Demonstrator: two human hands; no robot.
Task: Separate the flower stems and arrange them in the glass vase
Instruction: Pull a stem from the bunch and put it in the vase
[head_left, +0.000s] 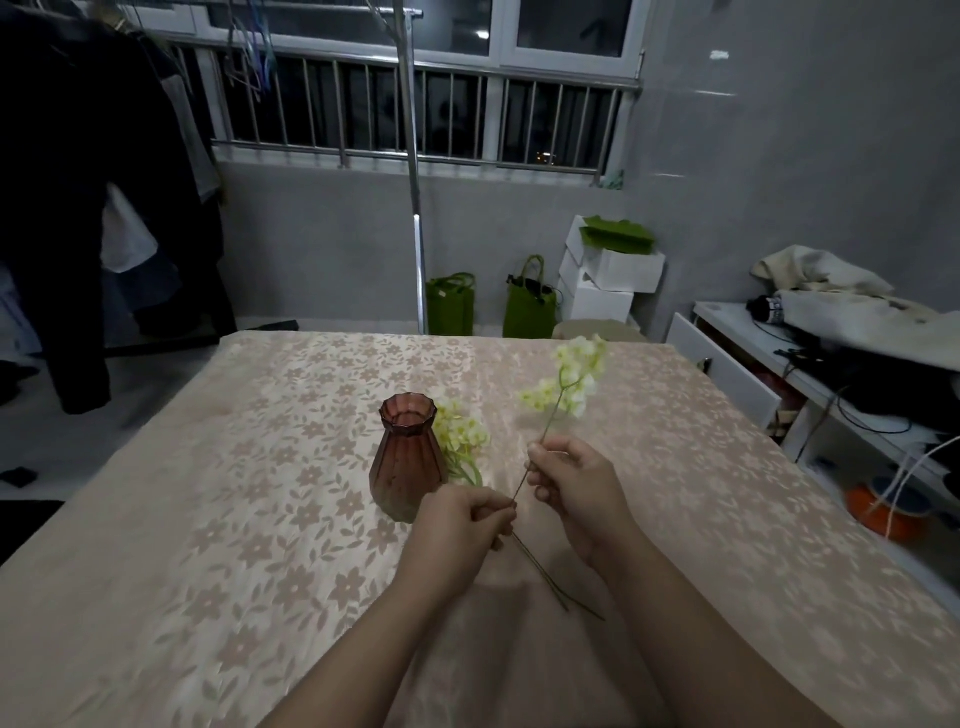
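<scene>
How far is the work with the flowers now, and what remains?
Nothing is in the glass vase yet; its mouth looks empty. In hand: the right hand holds a flowering stem raised, while the left hand pinches the thin stems lower down, apparently separating them. Left to do: place this stem, then the flowers lying on the table beside the vase.

Bed cover (260, 519): lying flat, showing a floral pattern
Green bags (527, 304): standing by the wall
White boxes (608, 280): sitting stacked beside them
Dark clothes (78, 208): hanging left
</scene>
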